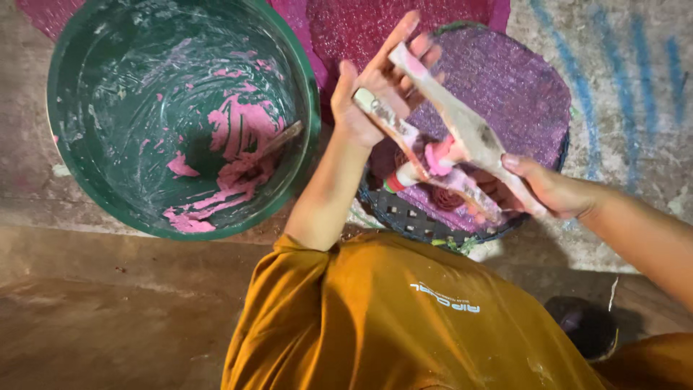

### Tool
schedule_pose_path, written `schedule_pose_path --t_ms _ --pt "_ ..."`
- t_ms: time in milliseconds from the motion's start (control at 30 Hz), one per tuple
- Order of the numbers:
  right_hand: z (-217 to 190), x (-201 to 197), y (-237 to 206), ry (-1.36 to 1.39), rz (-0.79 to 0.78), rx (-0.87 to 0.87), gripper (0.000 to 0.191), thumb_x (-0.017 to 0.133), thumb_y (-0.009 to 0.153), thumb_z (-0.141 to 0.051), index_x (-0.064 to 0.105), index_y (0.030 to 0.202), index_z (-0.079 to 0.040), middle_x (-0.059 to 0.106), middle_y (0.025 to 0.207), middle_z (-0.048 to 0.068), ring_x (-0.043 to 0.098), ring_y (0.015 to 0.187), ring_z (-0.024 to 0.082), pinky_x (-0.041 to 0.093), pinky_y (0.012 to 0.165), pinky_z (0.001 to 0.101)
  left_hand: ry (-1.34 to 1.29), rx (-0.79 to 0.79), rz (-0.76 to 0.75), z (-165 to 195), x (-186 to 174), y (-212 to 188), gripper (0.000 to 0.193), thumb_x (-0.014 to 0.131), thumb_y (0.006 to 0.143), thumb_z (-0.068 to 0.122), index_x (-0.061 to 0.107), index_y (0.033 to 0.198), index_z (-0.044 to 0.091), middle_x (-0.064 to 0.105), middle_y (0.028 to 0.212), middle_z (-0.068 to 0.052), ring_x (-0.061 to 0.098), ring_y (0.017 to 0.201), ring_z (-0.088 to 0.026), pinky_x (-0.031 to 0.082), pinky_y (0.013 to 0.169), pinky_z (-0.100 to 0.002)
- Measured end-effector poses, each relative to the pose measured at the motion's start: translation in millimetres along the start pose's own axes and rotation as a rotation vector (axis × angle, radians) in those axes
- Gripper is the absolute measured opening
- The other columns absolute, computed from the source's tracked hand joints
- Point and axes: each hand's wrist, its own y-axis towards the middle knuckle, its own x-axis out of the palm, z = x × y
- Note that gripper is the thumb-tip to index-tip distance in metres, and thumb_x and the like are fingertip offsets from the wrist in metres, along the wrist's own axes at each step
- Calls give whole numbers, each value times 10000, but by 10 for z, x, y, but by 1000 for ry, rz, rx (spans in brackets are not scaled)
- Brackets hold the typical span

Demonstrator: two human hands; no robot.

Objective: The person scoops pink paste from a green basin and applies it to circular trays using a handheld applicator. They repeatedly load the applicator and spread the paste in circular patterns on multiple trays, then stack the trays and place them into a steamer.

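Note:
My left hand (375, 101) grips the upper end of a paint-smeared stick (404, 133), its fingers stretched up to the tip of a pale wooden paddle (469, 126). My right hand (556, 191) is closed around the paddle's lower end. The two tools cross over a blob of pink paint (437, 155). Both are held above a round woven tray (534, 94) coated in purple and pink. To the left stands a green bucket (310, 108) with pink paint smears inside and a stirring stick (278, 141) leaning in it.
Bare concrete floor (108, 303) runs along the bottom, with blue streaks (599, 72) on the surface at the upper right. A magenta painted patch (375, 22) lies behind the tray. My orange shirt (404, 318) fills the lower middle, beside a dark shoe (585, 325).

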Motion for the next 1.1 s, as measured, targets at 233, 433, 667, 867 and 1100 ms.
schedule_pose_path --t_ms 233,433,667,867,1100 --pt "-564 -79 163 -492 179 -221 854 236 992 -699 743 1036 -13 769 866 148 728 814 249 584 767 392 -161 187 -17 133 -351 534 328 504 1034 446 526 1086 123 537 944 -7 570 964 -181 458 1041 -395" --pt "-605 18 301 -529 194 -234 859 276 962 -700 754 927 13 756 748 152 719 673 259 583 666 414 -207 231 -1 150 -541 401 290 501 1010 434 529 1042 147 537 906 3 556 923 -165 485 1000 -409" --pt "-759 -73 243 -609 349 -280 873 296 935 -754 708 979 14 743 800 128 720 731 218 570 682 368 -135 267 6 186 -510 636 268 520 985 412 523 1033 148 534 892 1 551 890 -170 517 969 -410" --pt "-738 -26 286 -549 214 -203 931 237 935 -746 737 916 39 735 727 157 720 648 243 575 613 377 -131 268 43 222 -430 516 271 539 968 419 517 1011 152 534 884 4 553 903 -174 527 931 -420" --pt "-876 -182 220 -601 344 -363 826 310 977 -722 689 1017 11 701 773 118 686 679 212 542 631 355 -115 309 38 129 -491 804 316 506 948 423 529 1035 120 555 899 -20 573 900 -190 511 924 -384"
